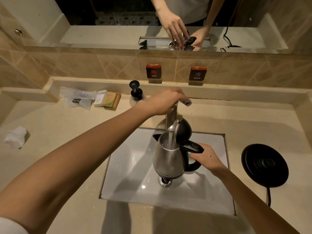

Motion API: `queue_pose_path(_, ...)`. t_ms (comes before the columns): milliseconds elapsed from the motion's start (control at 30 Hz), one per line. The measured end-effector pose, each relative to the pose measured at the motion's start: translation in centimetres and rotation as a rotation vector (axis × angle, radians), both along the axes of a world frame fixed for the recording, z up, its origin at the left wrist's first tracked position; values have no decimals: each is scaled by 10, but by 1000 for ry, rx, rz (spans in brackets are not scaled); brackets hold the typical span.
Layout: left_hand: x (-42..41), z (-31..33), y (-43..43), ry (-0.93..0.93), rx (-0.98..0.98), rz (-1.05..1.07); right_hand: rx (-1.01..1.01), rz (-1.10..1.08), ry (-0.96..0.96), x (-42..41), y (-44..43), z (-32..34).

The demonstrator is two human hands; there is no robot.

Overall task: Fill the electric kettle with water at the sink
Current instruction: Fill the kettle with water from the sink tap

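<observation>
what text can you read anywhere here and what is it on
"HOT", under a red Chinese character: left wall sign
"COLD", under a blue Chinese character: right wall sign
Print on the small boxes and plastic packets: too small to read
Band near the kettle base: blurred

Centre of frame: stainless-steel electric kettle with black handle (168, 159) held over white rectangular sink basin (128, 174), black hinged lid (184, 130) tipped open. Stream of water (170, 138) falling from chrome faucet (172, 119) into kettle mouth. Right hand (205, 157) wrapped round handle; left hand (163, 101) resting on faucet lever. Right edge: round black kettle base (265, 164) on beige countertop (59, 149).
</observation>
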State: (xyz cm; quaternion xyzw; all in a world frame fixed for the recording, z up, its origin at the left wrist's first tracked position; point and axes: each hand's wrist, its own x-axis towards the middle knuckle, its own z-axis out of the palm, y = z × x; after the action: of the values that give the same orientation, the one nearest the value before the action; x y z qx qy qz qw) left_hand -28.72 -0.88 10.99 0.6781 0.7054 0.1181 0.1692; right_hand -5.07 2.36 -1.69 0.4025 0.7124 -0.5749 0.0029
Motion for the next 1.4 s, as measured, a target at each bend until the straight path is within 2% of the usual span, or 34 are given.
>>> queue_pose_path(400,0,-4,-1,-42,19,6,2,-1,9,1,0,-2)
queue_pose_path(733,1,-10,-7,26,24,-16,5,9,11,1,0,-6)
queue_pose_path(1400,3,-12,-6,27,17,3,-4,18,25,1,0,-5)
